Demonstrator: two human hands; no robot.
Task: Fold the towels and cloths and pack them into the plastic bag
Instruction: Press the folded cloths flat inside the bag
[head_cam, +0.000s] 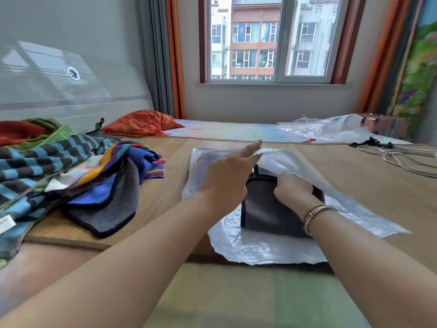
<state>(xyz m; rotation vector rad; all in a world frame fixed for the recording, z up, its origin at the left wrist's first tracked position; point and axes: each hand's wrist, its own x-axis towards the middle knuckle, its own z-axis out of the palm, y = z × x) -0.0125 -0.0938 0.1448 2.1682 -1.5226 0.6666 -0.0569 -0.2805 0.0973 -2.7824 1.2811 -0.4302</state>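
Observation:
A clear plastic bag point(255, 247) lies on the bamboo mat in front of me, its mouth toward me. A folded dark grey cloth point(264, 209) sits partly inside it. My right hand point(294, 189) grips the far edge of that cloth under the bag's upper layer. My left hand point(227, 178) has straight fingers that lift the bag's top layer at its left side. To the left lies a heap of unfolded towels and cloths point(71, 169): a blue-and-black striped towel, a multicolour striped one, a blue cloth and a grey cloth.
An orange pillow point(142, 123) lies at the far left of the bed by a white headboard. Another crumpled plastic bag point(326, 129) and some cables point(397, 155) lie at the far right. A pink box point(385, 125) stands by the right wall.

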